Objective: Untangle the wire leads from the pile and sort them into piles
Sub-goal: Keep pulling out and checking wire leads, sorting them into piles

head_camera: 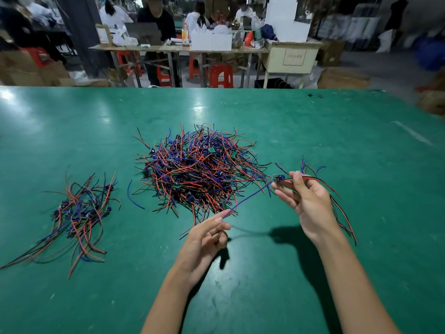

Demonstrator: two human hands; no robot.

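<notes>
**Pulling one lead free**

The right hand [310,208] holds a lead [278,178] up off the table [72,121]. Its thumb and fingers [297,183] pinch the red and black wires right next to the small board. More wires hang down behind that palm.

The left hand [207,237] pinches the far end of the blue wire [250,197] between thumb and first finger. The other fingers curl loosely under it. The blue wire runs straight between the two hands.

The big pile [197,167] sits just past the fingertips, and the blue wire passes close to its near edge. A small sorted pile [81,210] lies well off to the left of the left hand.

To do this well, I think it helps to keep the blue wire tight and lift it up and away from the big pile, so no other wires catch on it. Pull slowly. If something snags, stop and shake it loose, not yank. Then the lead can go with the others.
</notes>
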